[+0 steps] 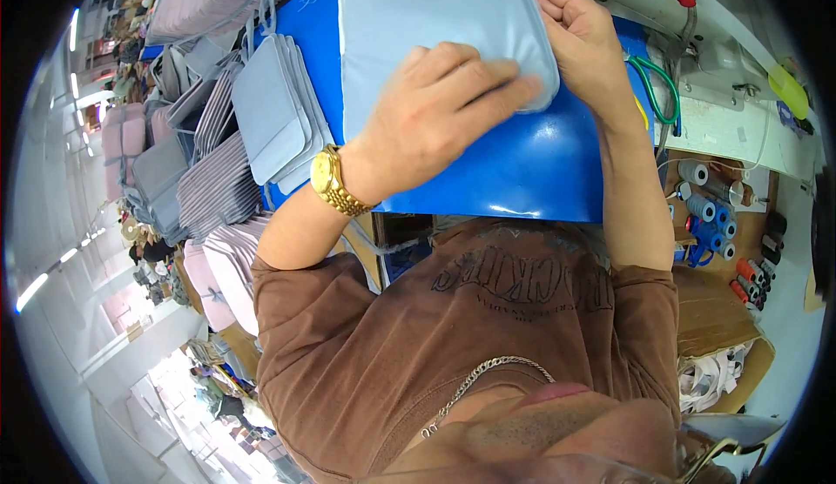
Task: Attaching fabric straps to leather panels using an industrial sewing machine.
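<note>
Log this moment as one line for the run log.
left hand: flat on blue pad | right hand: gripping pad edge | pad: on blue table | pad stack: left

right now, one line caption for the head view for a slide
Both hands, left and right, press a pale blue padded pouch on a blue table.

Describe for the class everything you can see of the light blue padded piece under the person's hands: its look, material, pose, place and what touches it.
The light blue padded piece looks like smooth, slightly shiny fabric, puffy like a flat cushion, with rounded corners and a stitched edge seam. It lies flat on the blue work surface, its far end cut off by the picture's top edge. The left hand presses flat on its near corner, fingers spread. The right hand grips its right edge. A stack of similar pieces lies beside it to the left.
</note>
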Tool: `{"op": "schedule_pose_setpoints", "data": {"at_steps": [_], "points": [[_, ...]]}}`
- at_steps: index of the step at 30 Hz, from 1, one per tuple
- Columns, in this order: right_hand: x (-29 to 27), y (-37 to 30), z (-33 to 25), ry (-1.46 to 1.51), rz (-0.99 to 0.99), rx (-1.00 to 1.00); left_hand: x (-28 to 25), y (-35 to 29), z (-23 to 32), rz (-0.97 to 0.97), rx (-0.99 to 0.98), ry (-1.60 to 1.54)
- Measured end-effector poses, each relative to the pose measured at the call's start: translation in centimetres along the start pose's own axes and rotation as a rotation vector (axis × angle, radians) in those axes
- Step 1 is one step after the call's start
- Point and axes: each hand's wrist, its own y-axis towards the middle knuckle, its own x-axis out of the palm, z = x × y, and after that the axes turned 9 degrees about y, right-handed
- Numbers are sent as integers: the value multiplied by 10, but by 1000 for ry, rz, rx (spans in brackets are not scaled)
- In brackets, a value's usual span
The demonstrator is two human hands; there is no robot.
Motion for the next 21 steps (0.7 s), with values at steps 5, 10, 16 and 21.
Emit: {"op": "schedule_pose_setpoints", "data": {"at_steps": [5, 10, 16, 21], "points": [[3, -2, -4, -89, -1, -34, 9, 5, -24, 42, 55, 111], [6, 0, -4, -97, -2, -68, 15, 9, -49, -51, 78, 185], [5, 0, -6, -209, 41, -64, 20, 24, -55, 32, -7, 53], [8, 1, -4, -213, 22, -65, 85, -2, -96, 471, 130, 33]]}}
